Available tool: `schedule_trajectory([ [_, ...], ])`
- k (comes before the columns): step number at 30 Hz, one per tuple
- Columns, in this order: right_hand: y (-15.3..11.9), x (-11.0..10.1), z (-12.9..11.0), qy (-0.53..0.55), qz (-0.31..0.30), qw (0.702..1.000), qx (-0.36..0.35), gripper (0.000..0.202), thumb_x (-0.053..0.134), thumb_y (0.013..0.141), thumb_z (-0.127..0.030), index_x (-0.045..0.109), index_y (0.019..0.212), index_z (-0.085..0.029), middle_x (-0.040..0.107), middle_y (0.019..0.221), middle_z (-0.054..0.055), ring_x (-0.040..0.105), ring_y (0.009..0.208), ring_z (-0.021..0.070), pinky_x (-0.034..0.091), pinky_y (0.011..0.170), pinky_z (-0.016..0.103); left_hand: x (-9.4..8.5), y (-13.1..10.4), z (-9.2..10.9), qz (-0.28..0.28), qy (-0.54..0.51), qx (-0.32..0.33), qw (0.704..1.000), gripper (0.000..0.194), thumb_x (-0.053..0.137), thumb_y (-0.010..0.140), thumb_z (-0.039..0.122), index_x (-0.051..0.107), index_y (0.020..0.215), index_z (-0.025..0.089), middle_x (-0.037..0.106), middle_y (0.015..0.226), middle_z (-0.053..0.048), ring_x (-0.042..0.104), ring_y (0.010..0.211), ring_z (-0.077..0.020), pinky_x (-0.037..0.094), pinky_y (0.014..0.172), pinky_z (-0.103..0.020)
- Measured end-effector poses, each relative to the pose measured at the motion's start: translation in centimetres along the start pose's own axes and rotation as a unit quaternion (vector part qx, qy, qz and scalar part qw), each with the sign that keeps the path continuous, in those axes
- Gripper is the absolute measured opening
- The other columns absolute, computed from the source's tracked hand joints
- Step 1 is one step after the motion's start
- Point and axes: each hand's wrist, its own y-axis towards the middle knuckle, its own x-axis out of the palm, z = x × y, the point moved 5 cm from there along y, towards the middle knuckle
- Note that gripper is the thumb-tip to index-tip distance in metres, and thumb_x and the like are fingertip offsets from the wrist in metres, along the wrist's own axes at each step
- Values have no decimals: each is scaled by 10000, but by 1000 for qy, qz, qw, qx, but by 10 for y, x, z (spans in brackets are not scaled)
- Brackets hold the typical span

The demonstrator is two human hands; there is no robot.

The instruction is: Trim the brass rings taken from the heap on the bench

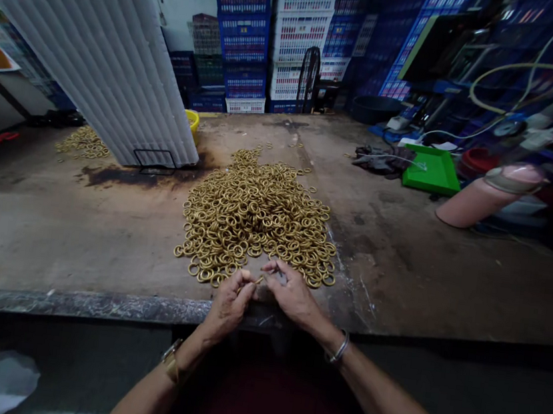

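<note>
A large pile of brass-coloured rings lies on the worn brown table. At its near edge my left hand pinches a small brass ring between thumb and fingers. Just to the right, my right hand has its fingers bent towards that ring, thumb and fingertips slightly apart. Whether it also touches or holds something small is too blurred to tell. Both hands are above the table near its front edge.
A tall grey ribbed stack stands left of the pile, with a yellow container behind it and more rings beyond. To the right are dark gloves, a green tray and a pink cylinder. Crates rise behind.
</note>
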Motion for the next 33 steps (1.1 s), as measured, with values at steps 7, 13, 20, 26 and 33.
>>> schedule_trajectory([
  [7, 0, 10, 0, -5, -30, 999, 21, 168, 507, 726, -311, 540, 650, -165, 482, 539, -41, 415, 515, 77, 330, 504, 187, 4, -5, -1, -28, -156, -126, 979, 255, 503, 773, 425, 471, 783, 172, 475, 533, 57, 286, 367, -36, 193, 359, -161],
  [13, 0, 19, 7, 151, -74, 980, 109, 201, 485, 711, -357, 500, 658, -163, 476, 501, -50, 323, 366, 46, 243, 357, 173, 14, -12, -3, -60, -253, -138, 956, 314, 477, 776, 476, 470, 739, 164, 452, 561, 49, 277, 378, -27, 179, 358, -153],
  [20, -2, 13, -2, 47, -54, 997, 41, 217, 517, 714, -348, 575, 650, -149, 466, 513, -41, 373, 468, 63, 297, 450, 181, 13, -13, -2, -21, -198, -130, 971, 334, 489, 767, 484, 455, 678, 164, 397, 505, 66, 291, 383, -33, 208, 375, -155],
  [26, 2, 17, 2, 77, -72, 993, 56, 197, 488, 721, -313, 553, 617, -159, 519, 534, -27, 413, 479, 75, 332, 490, 193, 10, -17, 2, -10, -176, -118, 977, 316, 485, 774, 472, 449, 699, 167, 438, 545, 60, 309, 392, -31, 220, 379, -154],
  [33, -4, 10, -1, -114, -43, 991, -59, 173, 451, 743, -222, 550, 610, -174, 522, 534, -15, 423, 504, 95, 306, 516, 204, 9, -15, 0, 4, -170, -124, 978, 312, 488, 771, 467, 460, 693, 166, 446, 556, 55, 319, 398, -34, 221, 367, -153],
])
